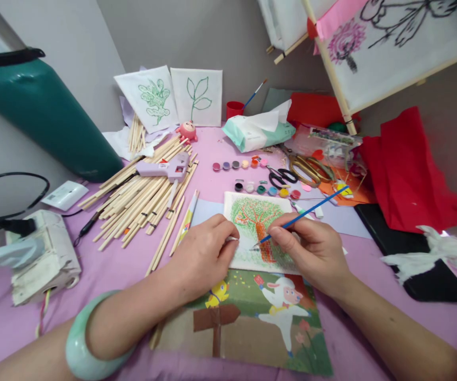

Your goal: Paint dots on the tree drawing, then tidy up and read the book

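My right hand point(311, 246) pinches a thin paintbrush with a blue handle point(318, 203). Its dark tip touches the white panel point(238, 259), left of the orange-brown trunk of a painted tree with green dotted leaves. At the panel's left edge rests my left hand point(207, 254), fingers curled and thumb against the forefinger. A small white bit shows between them; what it belongs to I cannot make out. Under the panel lies a picture sheet point(248, 323) with a sheep and a yellow bird. Paint pots point(262, 190) stand in two rows just behind the panel.
Left are wooden sticks point(133, 211), a lilac glue gun point(167, 168), a power strip point(46, 254) and a green bottle point(49, 111). Scissors point(310, 166), a tissue pack point(258, 131) and red cloth point(409, 169) lie right and behind. A framed drawing point(403, 63) overhangs the upper right.
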